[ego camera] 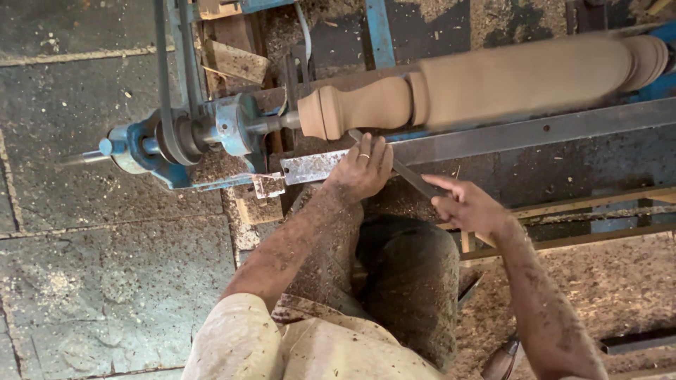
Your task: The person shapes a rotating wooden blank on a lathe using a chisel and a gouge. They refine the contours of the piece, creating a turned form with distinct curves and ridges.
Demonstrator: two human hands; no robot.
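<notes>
Chisel (405,169) lies across tool rest (493,137), before the spindle (486,84).

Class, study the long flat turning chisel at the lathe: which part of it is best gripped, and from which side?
Grip the chisel at its rear end, from the worker's side of the steel tool rest, as the right hand does. Its tip points at the blurred wooden spindle; the left hand presses the blade onto the rest.

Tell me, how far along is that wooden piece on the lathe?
The left end of the wooden spindle is already shaped into a knob and neck. The left hand steadies a chisel on the metal tool rest; the right hand holds its handle. The thick section rightward remains plain.
</notes>
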